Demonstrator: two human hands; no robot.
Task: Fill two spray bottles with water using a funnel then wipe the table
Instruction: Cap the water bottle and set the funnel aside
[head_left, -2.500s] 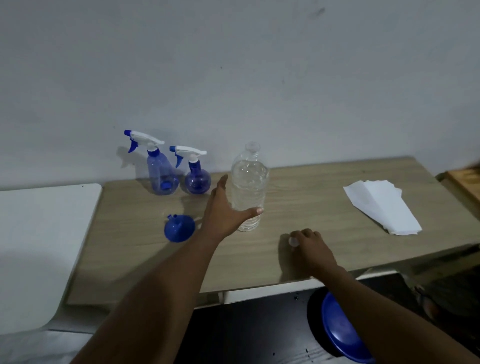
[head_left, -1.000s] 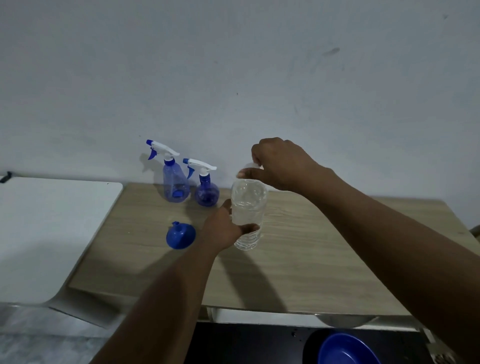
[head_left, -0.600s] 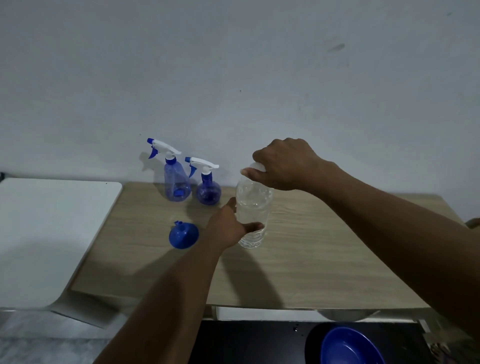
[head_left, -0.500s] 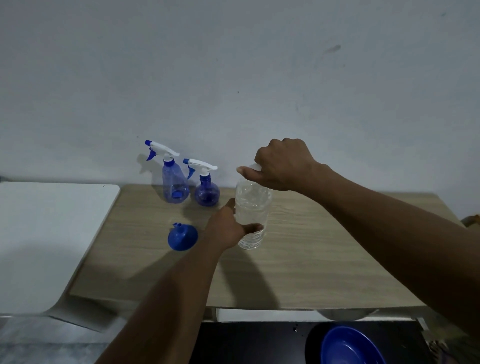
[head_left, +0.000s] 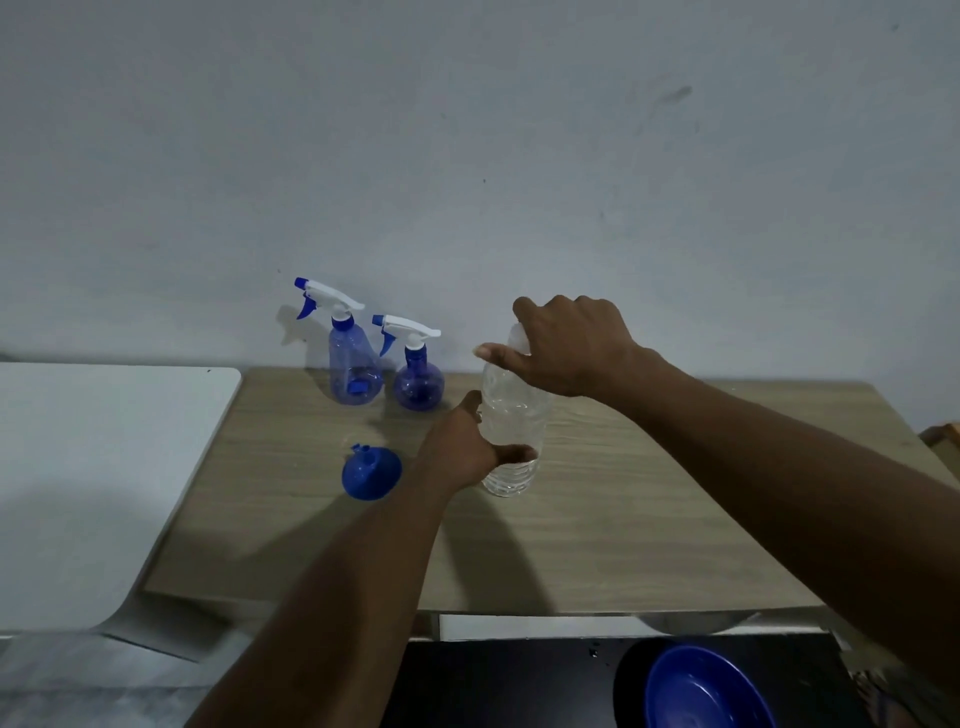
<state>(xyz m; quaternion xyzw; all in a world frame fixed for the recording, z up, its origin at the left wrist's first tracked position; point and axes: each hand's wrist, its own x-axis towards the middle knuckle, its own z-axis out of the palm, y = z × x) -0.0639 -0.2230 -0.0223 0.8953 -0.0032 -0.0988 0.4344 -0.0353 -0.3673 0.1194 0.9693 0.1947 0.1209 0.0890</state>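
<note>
A clear water bottle (head_left: 511, 415) stands upright on the wooden table (head_left: 623, 499). My left hand (head_left: 462, 452) grips its lower body. My right hand (head_left: 566, 345) is closed over its white cap at the top. Two blue spray bottles with white trigger heads stand at the back by the wall: a taller one (head_left: 350, 364) and a rounder, shorter one (head_left: 418, 382) to its right. A blue funnel (head_left: 370, 472) lies on the table left of my left hand, apart from it.
A white table (head_left: 93, 467) adjoins the wooden one on the left. A blue bowl (head_left: 706, 691) sits low down in front of the table's near edge, at the lower right. The wall rises right behind the spray bottles.
My right hand left the table's front, rose to the bottle's cap and has stayed closed on it, turning slightly. My left hand has kept its hold on the bottle. The view shifted left.
</note>
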